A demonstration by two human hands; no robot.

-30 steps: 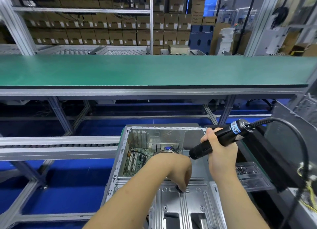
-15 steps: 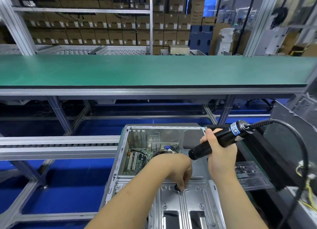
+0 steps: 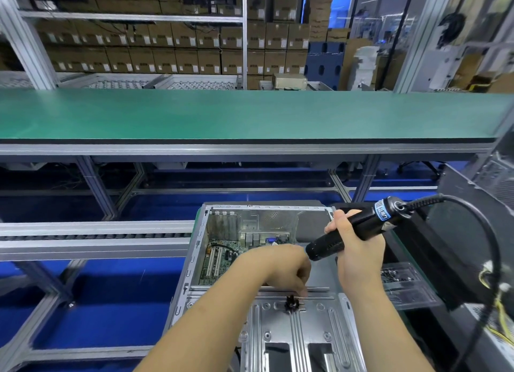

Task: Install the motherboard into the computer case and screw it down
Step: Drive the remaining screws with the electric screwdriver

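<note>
The open grey computer case (image 3: 267, 332) is bare, dull-shining stamped metal; the black electric screwdriver (image 3: 358, 229) looks matt plastic; the long green tabletop (image 3: 250, 115) is smooth and matt.

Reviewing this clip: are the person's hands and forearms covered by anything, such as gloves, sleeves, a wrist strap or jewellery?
No. The left hand and right hand are bare, with no gloves, rings, watch or strap visible. Both forearms are uncovered to the frame edge.
</note>
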